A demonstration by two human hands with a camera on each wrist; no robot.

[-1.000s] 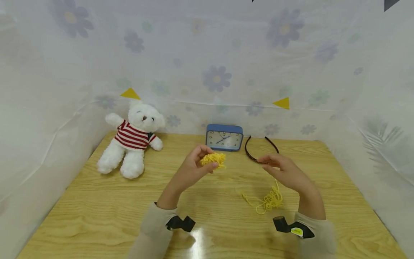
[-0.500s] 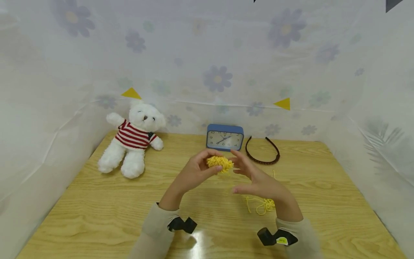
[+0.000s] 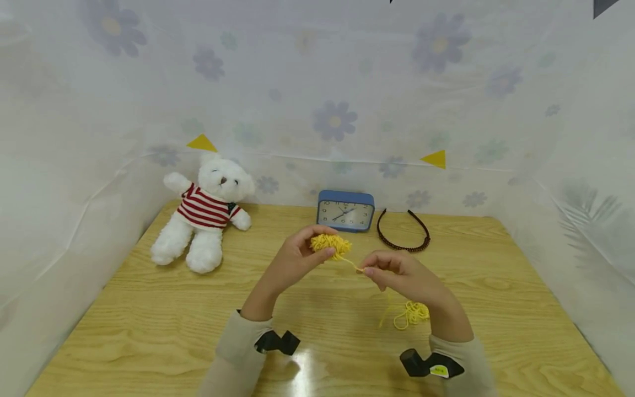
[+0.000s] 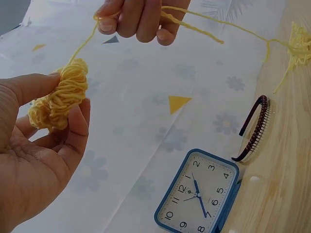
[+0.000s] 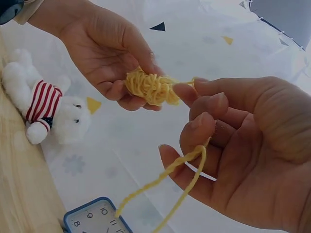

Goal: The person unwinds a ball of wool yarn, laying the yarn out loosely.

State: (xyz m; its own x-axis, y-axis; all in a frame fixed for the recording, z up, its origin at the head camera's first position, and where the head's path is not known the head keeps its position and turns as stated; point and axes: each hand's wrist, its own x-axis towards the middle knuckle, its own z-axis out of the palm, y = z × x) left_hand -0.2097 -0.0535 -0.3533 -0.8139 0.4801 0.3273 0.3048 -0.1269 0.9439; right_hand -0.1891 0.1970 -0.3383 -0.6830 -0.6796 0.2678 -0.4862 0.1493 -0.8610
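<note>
A small wound bundle of yellow yarn [image 3: 331,245] is held up off the table between the thumb and fingers of my left hand [image 3: 295,267]. From it a single strand [image 4: 83,47] runs across to my right hand [image 3: 409,278], whose thumb and forefinger pinch it. More yarn [image 5: 170,177] passes through the right hand's curled fingers and trails down in two lengths. On the tabletop, beside the right wrist, lies a loose tangle of yellow yarn [image 3: 414,315], partly hidden by that arm in the head view.
Behind the hands a blue alarm clock [image 3: 345,211] stands near the table's back edge. A dark beaded headband [image 3: 404,247] lies to its right. A white teddy bear [image 3: 203,212] in a striped shirt sits at the back left. Printed curtains [image 3: 278,82] enclose the table.
My right hand has come leftward from beside the headband to the bundle, then drawn back slightly with a strand pinched. The left hand keeps its grip on the bundle.
</note>
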